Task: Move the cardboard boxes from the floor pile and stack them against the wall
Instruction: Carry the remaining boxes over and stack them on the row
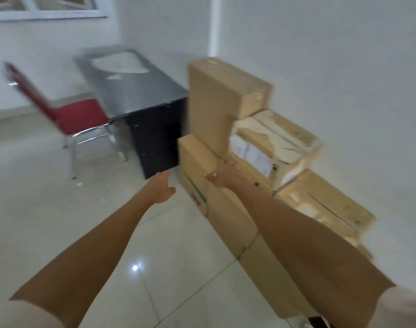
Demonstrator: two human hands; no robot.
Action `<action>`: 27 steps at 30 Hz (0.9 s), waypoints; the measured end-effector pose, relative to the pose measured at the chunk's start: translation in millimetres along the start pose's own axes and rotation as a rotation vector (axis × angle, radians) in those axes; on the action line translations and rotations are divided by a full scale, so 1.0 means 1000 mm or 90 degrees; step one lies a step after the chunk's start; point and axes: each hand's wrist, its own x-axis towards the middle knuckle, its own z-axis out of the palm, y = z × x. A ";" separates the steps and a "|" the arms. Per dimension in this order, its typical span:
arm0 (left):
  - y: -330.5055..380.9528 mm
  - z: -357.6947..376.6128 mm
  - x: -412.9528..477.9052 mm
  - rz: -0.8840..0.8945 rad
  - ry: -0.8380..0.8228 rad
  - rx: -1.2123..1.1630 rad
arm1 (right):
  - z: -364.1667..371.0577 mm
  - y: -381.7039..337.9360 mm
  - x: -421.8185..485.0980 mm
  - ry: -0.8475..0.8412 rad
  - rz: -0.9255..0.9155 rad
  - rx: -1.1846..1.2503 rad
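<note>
Several cardboard boxes are stacked against the white wall (344, 67) on the right. A tall plain box (211, 95) stands highest, leaning on a torn pale box (280, 138). Below them lies a long brown box with green print (202, 176), and another torn box (325, 204) sits to the right. My right hand (222, 175) reaches to the bottom edge of the tall box, fingers apart, touching or nearly touching it. My left hand (162, 188) hovers open in the air left of the stack, holding nothing. The picture is blurred by motion.
A black desk (140, 91) stands just left of the boxes, nearly touching the tall one. A red chair with metal legs (70, 114) sits further left. Glossy pale floor tiles (107, 221) spread in front. A window frame (48, 10) is at the top left.
</note>
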 end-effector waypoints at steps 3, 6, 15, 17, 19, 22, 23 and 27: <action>-0.104 -0.045 -0.033 -0.105 0.071 -0.022 | 0.030 -0.102 0.017 -0.019 -0.084 -0.036; -0.201 -0.084 -0.076 -0.209 0.109 -0.044 | 0.063 -0.211 0.018 -0.050 -0.166 -0.057; -0.436 -0.165 -0.196 -0.441 0.203 -0.089 | 0.161 -0.488 0.003 -0.117 -0.415 -0.110; -0.474 -0.172 -0.217 -0.485 0.207 -0.102 | 0.178 -0.530 0.002 -0.135 -0.445 -0.120; -0.507 -0.177 -0.233 -0.527 0.208 -0.122 | 0.194 -0.568 0.004 -0.152 -0.476 -0.131; -0.549 -0.181 -0.244 -0.568 0.209 -0.147 | 0.218 -0.617 0.018 -0.177 -0.505 -0.159; -0.562 -0.182 -0.246 -0.582 0.208 -0.154 | 0.225 -0.634 0.024 -0.184 -0.512 -0.172; -0.618 -0.193 -0.248 -0.644 0.212 -0.171 | 0.254 -0.706 0.059 -0.215 -0.566 -0.212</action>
